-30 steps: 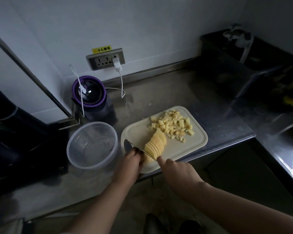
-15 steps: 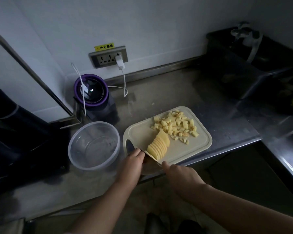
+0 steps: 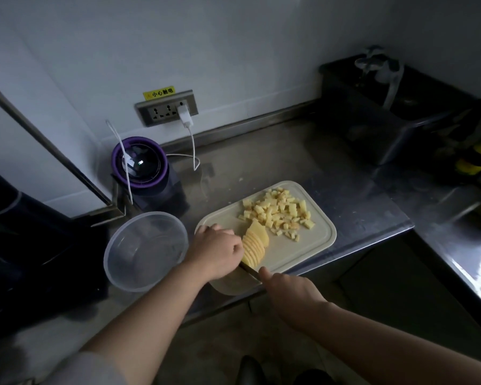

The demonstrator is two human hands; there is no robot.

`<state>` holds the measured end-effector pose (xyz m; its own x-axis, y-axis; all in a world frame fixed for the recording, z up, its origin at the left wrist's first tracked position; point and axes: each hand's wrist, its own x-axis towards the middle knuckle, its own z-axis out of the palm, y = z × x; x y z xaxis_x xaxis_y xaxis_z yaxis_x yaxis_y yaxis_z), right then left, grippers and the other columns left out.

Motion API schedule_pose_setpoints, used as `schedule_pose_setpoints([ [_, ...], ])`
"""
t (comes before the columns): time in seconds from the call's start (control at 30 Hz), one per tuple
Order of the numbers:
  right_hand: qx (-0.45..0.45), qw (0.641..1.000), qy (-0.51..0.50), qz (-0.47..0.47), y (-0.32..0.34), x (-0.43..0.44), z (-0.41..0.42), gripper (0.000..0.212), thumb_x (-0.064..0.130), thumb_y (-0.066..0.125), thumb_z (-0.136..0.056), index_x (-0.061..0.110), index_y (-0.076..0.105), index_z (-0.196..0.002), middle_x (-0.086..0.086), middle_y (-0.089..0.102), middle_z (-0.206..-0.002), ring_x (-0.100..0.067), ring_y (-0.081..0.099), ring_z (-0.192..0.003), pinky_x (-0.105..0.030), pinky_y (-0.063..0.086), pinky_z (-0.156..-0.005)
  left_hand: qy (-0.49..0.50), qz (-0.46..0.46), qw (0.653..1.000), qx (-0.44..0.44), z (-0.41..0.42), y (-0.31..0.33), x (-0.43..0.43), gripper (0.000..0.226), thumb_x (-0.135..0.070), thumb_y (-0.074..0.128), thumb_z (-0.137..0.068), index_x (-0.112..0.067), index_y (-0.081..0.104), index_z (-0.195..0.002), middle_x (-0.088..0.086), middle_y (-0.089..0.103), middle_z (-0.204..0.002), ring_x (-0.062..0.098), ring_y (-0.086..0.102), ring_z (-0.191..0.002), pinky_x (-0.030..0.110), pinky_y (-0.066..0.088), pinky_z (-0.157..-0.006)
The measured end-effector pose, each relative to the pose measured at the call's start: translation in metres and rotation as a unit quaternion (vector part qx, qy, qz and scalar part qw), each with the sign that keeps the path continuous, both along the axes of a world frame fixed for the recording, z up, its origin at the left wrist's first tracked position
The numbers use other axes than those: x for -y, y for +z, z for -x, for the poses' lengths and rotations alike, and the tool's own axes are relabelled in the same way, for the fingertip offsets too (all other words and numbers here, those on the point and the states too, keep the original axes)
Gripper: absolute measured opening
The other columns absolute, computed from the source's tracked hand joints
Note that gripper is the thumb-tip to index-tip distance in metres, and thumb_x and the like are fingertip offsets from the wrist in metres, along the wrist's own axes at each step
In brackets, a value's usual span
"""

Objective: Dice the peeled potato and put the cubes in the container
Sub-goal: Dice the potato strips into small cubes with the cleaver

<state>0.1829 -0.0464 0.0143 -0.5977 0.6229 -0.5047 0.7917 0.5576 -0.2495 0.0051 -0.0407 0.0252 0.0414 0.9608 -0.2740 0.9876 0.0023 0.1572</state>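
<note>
Because the sliced potato (image 3: pixel 256 243) leans in a loose fan near the front of the cutting board (image 3: pixel 314 245), the head view shows my left grip (image 3: pixel 216 251) curled onto the stack's near left side. Its knuckles face the blade, holding the slices so they do not slide apart. My right grip (image 3: pixel 288 293) is wrapped round the handle of the knife (image 3: pixel 249 270), which it hides, with the forefinger laid along the spine to steer. The dark blade runs from that grip up and left, meeting the near end of the fan just beside my left knuckles. I judge I am cutting across the slices to make more dice.

The finished cubes (image 3: pixel 279 212) lie heaped at the far right of the board, well apart from the blade, which leaves cutting room. The container (image 3: pixel 139 245) stands on the tabletop (image 3: pixel 275 162) just beside the board's left edge, with no cubes in it that I can see. It is close enough for scraping them in later. A purple blender (image 3: pixel 139 165) stands behind it, plugged in at the wall.
</note>
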Motion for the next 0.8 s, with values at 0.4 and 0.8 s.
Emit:
schedule_pose_setpoints([
  [0.4, -0.044, 0.998, -0.037, 0.021, 0.005, -0.007, -0.007, 0.048, 0.019, 0.051, -0.099, 0.026, 0.03, -0.142, -0.004, 0.062, -0.104, -0.015, 0.066, -0.09, -0.029, 0.057, -0.078, -0.007, 0.015, 1.0, 0.023, 0.003, -0.005, -0.001, 0.038, -0.033, 0.031, -0.098, -0.03, 0.061, -0.12, -0.011, 0.058, -0.125, 0.014, 0.046, -0.117, 0.038, 0.031, -0.104],
  [0.8, -0.061, 0.997, -0.006, -0.042, 0.023, 0.004, -0.003, 0.051, 0.018, 0.05, -0.1, 0.023, 0.026, -0.144, -0.001, 0.06, -0.096, -0.013, 0.063, -0.08, -0.025, 0.053, -0.068, 0.198, -0.18, 0.951, 0.158, 0.004, -0.051, 0.06, 0.016, -0.021, 0.064, -0.089, -0.016, 0.062, -0.104, -0.002, 0.058, -0.105, 0.013, 0.058, -0.09, 0.022, 0.045, -0.072],
])
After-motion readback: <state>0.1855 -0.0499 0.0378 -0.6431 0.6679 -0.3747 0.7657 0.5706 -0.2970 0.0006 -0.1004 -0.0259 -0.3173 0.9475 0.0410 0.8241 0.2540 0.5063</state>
